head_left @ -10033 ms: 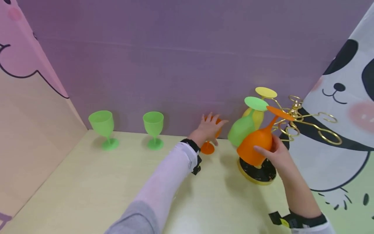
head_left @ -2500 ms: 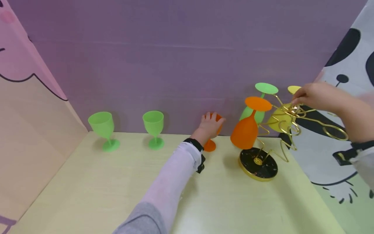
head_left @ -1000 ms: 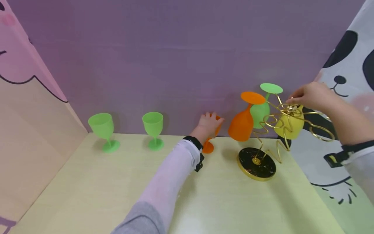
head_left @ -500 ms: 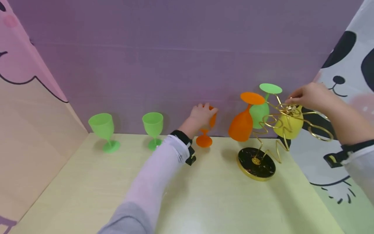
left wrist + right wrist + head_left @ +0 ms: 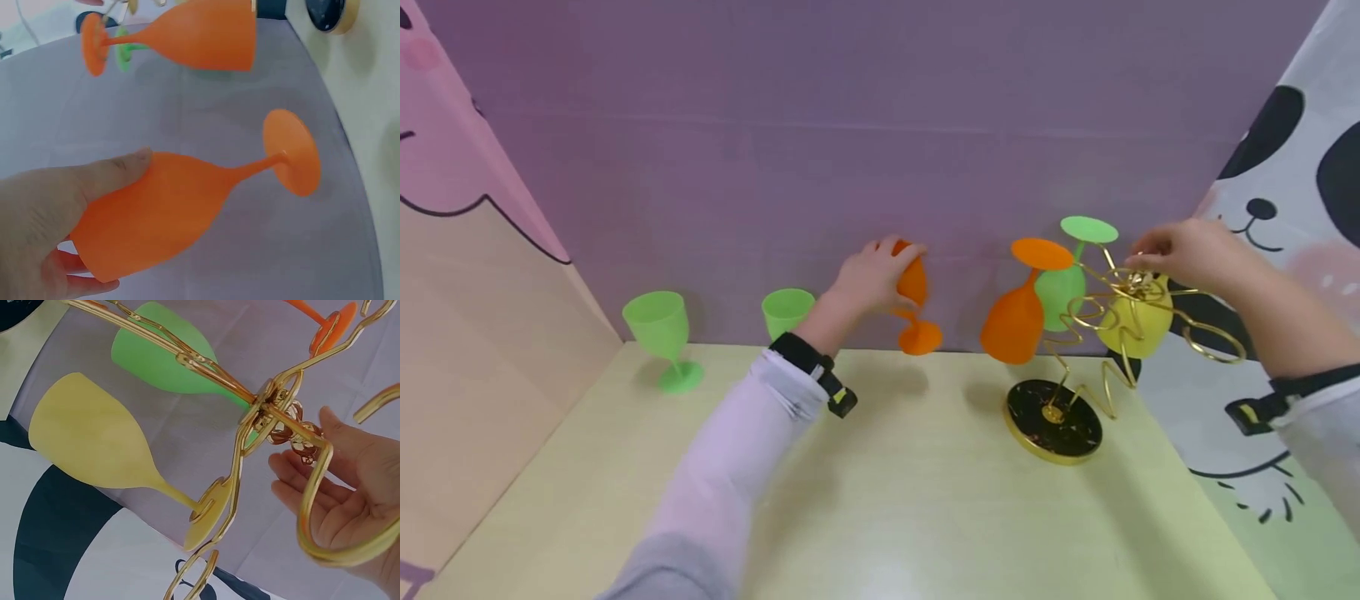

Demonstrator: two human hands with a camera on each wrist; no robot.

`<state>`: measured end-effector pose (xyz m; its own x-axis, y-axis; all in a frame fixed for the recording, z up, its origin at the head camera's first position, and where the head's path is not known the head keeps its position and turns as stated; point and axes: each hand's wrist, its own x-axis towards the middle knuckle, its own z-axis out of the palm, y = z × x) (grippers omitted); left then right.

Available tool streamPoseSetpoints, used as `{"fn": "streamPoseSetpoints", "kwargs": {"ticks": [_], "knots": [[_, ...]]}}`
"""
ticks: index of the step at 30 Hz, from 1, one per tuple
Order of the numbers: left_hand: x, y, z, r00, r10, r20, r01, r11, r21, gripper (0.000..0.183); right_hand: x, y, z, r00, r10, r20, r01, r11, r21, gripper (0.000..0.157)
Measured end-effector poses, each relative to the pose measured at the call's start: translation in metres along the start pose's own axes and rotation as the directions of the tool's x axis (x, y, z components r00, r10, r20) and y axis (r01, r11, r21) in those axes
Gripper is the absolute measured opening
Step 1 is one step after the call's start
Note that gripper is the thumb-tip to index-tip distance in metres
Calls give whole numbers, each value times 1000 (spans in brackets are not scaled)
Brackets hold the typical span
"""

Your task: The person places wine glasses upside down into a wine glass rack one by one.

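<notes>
My left hand (image 5: 872,275) grips an orange goblet (image 5: 913,283) by its bowl, raised above the table and tilted; the left wrist view shows the thumb along the bowl (image 5: 162,212). At the right, my right hand (image 5: 1195,250) pinches the top knob of a gold wine glass rack (image 5: 1054,421) with a round black base. Upside down by their feet hang another orange goblet (image 5: 1012,325), a green goblet (image 5: 1062,296) and a yellow goblet (image 5: 87,437). In the right wrist view, thumb and fingers of the right hand (image 5: 356,487) surround the knob.
Two green goblets stand upright at the back left: one (image 5: 657,325) in full view, the other (image 5: 786,307) with its lower part behind my left forearm. A purple wall panel (image 5: 865,167) rises behind the pale table (image 5: 880,500). The rack also has bare wire loops (image 5: 1217,346).
Ten seconds ago my right hand held an orange goblet at the rack; it then moved to the knob, and the rack turned. Lately my left hand has lifted its orange goblet up and left.
</notes>
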<state>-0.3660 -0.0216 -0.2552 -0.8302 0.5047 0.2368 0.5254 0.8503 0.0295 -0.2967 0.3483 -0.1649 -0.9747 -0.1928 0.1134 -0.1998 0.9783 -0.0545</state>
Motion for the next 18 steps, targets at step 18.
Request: {"fn": "streamPoseSetpoints", "kwargs": {"ticks": [18], "knots": [[-68,-36,-15,923,-216,-318,61,899,-433,79,-32,-65,2,943,-140,-300,218,945,244,87]]}}
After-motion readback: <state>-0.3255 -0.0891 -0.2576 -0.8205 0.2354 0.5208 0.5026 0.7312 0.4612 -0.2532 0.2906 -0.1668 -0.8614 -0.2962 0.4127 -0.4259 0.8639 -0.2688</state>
